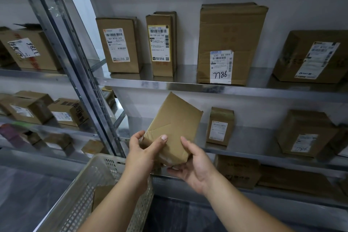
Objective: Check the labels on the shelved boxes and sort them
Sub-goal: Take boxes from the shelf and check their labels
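I hold a flat brown cardboard box (175,124) tilted in front of the middle shelf, its plain unlabelled side toward me. My left hand (143,154) grips its lower left corner, thumb on the face. My right hand (192,165) cups its lower right edge from beneath. On the upper shelf (188,85) stand labelled boxes: one at the left (118,43), a narrow one with a yellow-edged label (162,43), a tall one marked 7786 (229,43) and a tilted one (312,56). A small labelled box (219,126) stands on the middle shelf beside the held box.
A beige perforated plastic crate (84,194) sits below my left arm, a brown box inside. Another labelled box (305,133) sits at the right of the middle shelf; flat boxes (239,171) lie on the lower shelf. A metal upright (75,62) divides off the left shelving, stacked with more boxes.
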